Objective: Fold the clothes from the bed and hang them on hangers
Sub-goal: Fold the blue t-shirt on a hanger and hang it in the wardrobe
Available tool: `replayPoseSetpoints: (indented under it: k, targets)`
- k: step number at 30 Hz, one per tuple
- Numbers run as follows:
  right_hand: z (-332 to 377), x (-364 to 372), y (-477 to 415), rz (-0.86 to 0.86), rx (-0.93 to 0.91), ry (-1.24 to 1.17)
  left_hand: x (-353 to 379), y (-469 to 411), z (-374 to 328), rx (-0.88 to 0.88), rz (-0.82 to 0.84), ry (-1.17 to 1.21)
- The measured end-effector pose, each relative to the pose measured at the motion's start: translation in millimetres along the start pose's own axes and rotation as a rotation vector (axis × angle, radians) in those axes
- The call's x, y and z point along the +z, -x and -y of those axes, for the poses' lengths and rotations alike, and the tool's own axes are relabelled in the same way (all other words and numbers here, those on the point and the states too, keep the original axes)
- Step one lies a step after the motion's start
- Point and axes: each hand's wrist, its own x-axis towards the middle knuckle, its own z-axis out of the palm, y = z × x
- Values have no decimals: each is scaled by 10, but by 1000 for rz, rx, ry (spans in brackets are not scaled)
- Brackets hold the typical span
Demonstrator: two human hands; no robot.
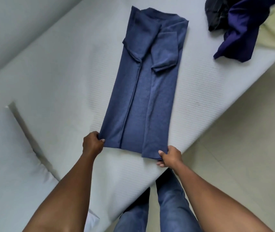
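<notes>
Together, both hands [92,143] [170,156] pinch the folded shirt [143,91].

Lower left: white pillow [8,156], lying flat, 1 long edge in grey shadow. Upper left: pale grey surface [8,30], either wall or headboard; which cannot be told. Right: cream tiled floor [243,156] with faint grout lines. Bottom centre: 2 legs in blue jeans [171,206], close together, over the floor. Just left of the jeans: small white corner [91,221], identity unclear.
</notes>
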Motion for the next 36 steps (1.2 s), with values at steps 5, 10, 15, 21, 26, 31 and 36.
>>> replayPoseSetpoints:
  k: [5,10,15,21,26,31,36]
  targets:
    - [438,-264,253,38,-94,721,-104,194,-284,22,58,-340]
    - [1194,-821,486,-71,-165,662,-480,395,-1139,209,-4,-434]
    - [2018,-1712,699,-131,-330,656,-1094,476,-2264,440,-48,-492]
    - [2990,-3008,670,-213,-448,734,-1578,322,-3791,571,-73,-529]
    - [4303,-4032,-95,-364,-611,678,-1610,-369,-5386,625,-78,-486]
    - [5533,-4668,-1093,-410,-819,693,-1472,-1614,-6768,595,-53,-467]
    - [6548,-5030,-1930,-402,-928,945,-1354,-2656,-7492,507,-44,-286]
